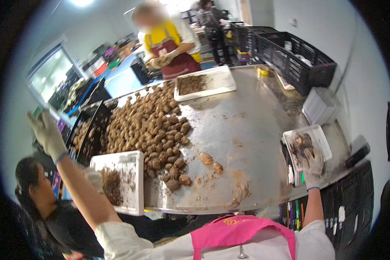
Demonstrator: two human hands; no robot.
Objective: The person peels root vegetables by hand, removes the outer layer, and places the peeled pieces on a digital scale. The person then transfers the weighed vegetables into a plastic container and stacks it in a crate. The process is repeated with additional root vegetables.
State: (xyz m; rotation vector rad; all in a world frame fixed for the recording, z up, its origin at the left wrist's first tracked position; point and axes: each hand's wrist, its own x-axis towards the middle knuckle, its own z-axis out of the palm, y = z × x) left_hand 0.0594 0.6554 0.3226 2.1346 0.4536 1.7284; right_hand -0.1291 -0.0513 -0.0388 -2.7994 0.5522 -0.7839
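Observation:
My left hand [48,135], in a pale knit glove, is stretched out far to the left above the floor side, its fingers apart with nothing visible in them. At the right end of the metal table [214,130], my gloved right hand [312,161] lies over the near side of a small white tray [323,143]. Several brown taro-like tubers [302,141] are in that tray, partly covered by my fingers; whether they grip anything is unclear. Two partly pale tubers [206,158] lie mid-table, near peel scraps [240,188].
A large heap of brown tubers [143,126] covers the table's left part. White trays with soil stand near [137,182] and far [217,84]. Black crates are at left [92,130] and right [315,71]. One person [172,48] works opposite; another [39,191] is at lower left.

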